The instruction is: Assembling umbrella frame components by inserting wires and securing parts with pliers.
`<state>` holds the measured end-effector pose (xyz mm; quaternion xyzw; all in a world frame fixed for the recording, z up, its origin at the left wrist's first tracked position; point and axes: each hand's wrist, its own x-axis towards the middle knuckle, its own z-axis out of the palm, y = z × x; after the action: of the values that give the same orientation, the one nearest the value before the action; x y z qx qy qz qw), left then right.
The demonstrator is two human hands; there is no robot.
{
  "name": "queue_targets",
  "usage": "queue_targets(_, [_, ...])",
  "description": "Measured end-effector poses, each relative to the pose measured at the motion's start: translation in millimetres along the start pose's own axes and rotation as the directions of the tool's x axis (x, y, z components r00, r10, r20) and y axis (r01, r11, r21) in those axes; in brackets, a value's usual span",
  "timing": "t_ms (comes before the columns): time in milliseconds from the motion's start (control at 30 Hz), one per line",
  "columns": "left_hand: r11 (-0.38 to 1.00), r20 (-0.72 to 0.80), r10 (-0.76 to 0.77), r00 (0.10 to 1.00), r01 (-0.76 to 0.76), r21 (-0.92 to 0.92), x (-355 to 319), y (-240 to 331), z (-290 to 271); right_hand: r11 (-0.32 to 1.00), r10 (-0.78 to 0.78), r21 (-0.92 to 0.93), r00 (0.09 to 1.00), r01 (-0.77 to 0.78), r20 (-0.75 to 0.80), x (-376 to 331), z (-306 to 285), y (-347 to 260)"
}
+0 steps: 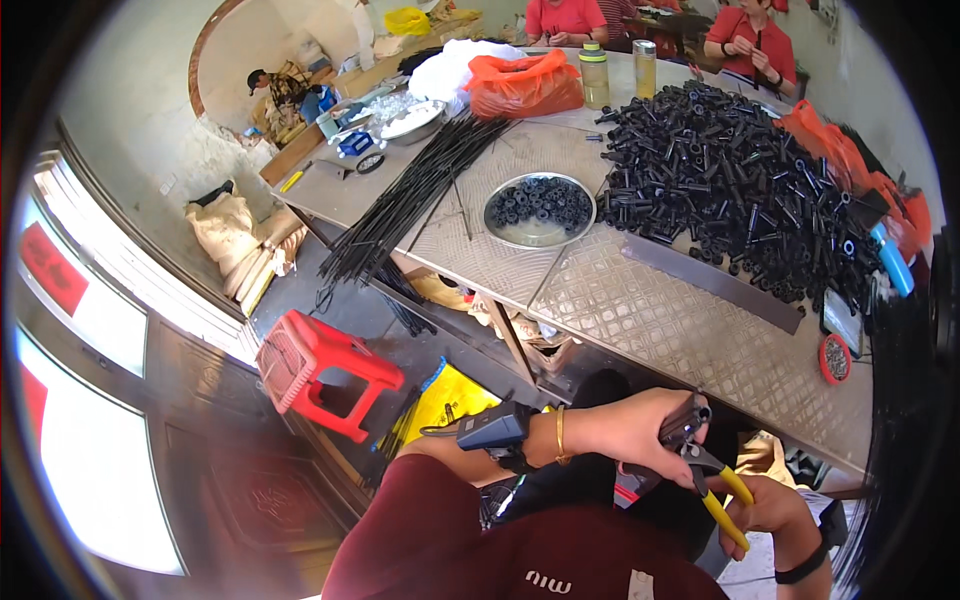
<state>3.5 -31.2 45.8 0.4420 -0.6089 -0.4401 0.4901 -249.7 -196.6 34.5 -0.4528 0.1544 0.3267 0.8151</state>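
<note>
My left hand (648, 432), with a gold bangle at its wrist, is closed round a small dark tubular part (686, 422) above my lap, just off the table's near edge. My right hand (768, 508) grips pliers (728, 508) by their yellow handles, which stand spread apart. The dark jaws of the pliers meet the part beside my left fingers; exactly how they bite is hidden. On the table, a big heap of black tubular pieces (715, 170) lies nearest to both hands, behind a dark flat strip (712, 282).
The patterned table (650, 305) also bears a metal bowl of black rings (540, 210), long black rods (420, 190), a red dish of small metal bits (834, 358), an orange bag (525, 85) and bottles (594, 75). A red stool (325, 370) stands left. Other people sit beyond the table.
</note>
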Motion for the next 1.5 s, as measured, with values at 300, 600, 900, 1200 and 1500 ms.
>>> queue_targets(300, [0.978, -0.159, -0.057, 0.986, 0.024, -0.206, -8, -22, -14, 0.672, -0.385, -0.74, 0.832, -0.045, -0.4, 16, 62, -65])
queue_targets(600, [0.985, -0.159, -0.031, 0.987, 0.003, -0.175, -2, -32, -19, -0.113, -0.755, -0.955, 0.649, -0.273, -0.096, 20, 55, -55])
queue_targets(900, [0.92, -0.108, 0.034, 0.994, -0.073, -0.385, 4, -34, -12, 0.859, -0.336, -0.471, 0.916, 0.202, -0.22, 30, 39, -17])
queue_targets(1200, [0.962, -0.05, 0.097, 0.994, -0.106, -0.251, 14, -34, -9, 0.558, -0.589, 0.83, 0.698, -0.014, 0.407, 98, 43, 59])
queue_targets(1500, [0.979, 0.067, -0.066, 0.996, 0.078, -0.189, 18, -9, -8, 0.851, -0.458, 0.422, 0.834, 0.312, 0.307, 40, 13, 22])
